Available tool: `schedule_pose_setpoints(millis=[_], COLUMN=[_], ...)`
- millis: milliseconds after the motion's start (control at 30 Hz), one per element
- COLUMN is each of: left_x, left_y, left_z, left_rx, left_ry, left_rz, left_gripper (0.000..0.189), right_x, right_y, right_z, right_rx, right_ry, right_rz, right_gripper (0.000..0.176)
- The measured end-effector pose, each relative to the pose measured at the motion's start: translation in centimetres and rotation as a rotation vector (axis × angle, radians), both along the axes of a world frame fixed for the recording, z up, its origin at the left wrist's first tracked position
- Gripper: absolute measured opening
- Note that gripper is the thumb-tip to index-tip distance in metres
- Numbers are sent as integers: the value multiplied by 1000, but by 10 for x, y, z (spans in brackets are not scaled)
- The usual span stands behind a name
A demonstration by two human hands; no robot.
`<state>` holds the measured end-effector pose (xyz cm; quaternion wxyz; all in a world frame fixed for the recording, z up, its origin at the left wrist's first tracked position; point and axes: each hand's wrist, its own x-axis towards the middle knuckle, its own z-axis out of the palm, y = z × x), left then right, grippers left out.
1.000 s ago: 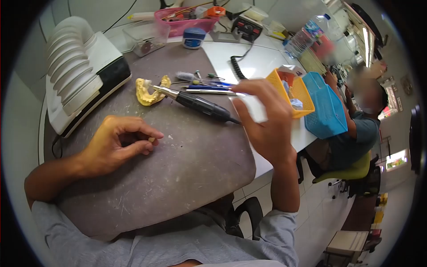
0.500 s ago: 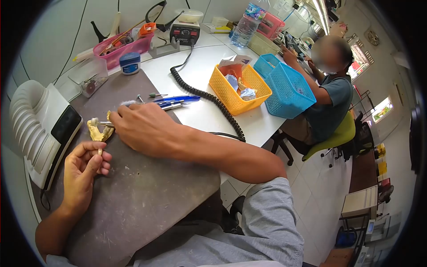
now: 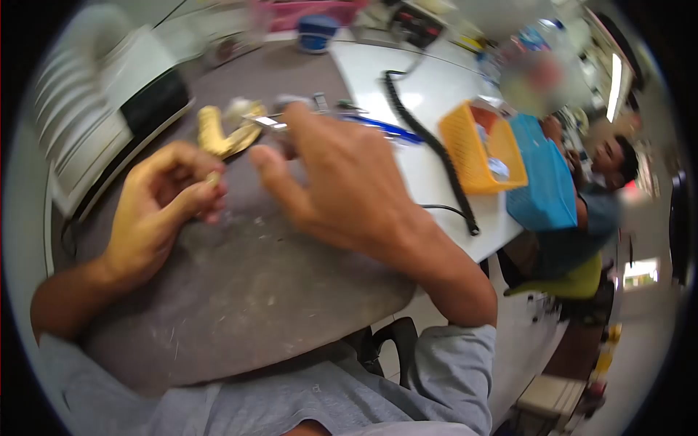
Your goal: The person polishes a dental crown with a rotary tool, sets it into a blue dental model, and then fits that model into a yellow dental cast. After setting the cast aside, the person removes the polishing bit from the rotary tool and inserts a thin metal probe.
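My left hand (image 3: 163,203) is closed, thumb and fingertips pinching a small cream, tooth-like piece (image 3: 212,176). Just beyond it, on the dark work mat, lies a yellow dental cast (image 3: 212,131), with a whitish lump at its far part. The metal tip of a tool (image 3: 269,122) reaches over the cast; the rest is behind my right fingers. My right hand (image 3: 349,174) hovers right of the cast with thumb and index finger apart, and I see no grip on the tool. Blue pens (image 3: 385,129) and small metal bits lie behind that hand.
A white suction unit with a ribbed hose (image 3: 80,80) stands at the left. A blue-lidded jar (image 3: 317,35) is at the back. A coiled black cable (image 3: 429,138) runs beside yellow (image 3: 472,156) and blue (image 3: 542,189) baskets. Another person (image 3: 603,211) sits at the far right.
The head view has shifted and blurred. My right hand's thumb has spread away from its fingers and the hand has drawn back from the cast. My left hand still pinches the small piece.
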<state>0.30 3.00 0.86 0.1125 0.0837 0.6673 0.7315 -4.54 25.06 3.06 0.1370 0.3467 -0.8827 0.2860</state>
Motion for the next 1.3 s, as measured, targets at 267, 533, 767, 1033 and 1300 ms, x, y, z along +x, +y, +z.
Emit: schedule_pose_setpoints(millis=[267, 533, 767, 1033, 1300], left_x=[-1, -5, -7, -5, -5], left_y=[-8, -9, -9, -9, -11], left_z=[-7, -13, -16, -12, -13], left_rx=[178, 311, 354, 363, 336], left_ry=[10, 28, 6, -78, -51], left_rz=[-98, -119, -115, -88, -114], left_gripper=[20, 19, 18, 17, 17], right_x=[3, 5, 5, 5, 6], right_y=[-9, -13, -17, -20, -22], right_z=[5, -2, -3, -3, -1], right_rx=[258, 241, 270, 280, 255], right_ry=[35, 63, 100, 83, 59], right_rz=[-65, -9, -23, -13, -15], right_gripper=[61, 61, 59, 59, 55])
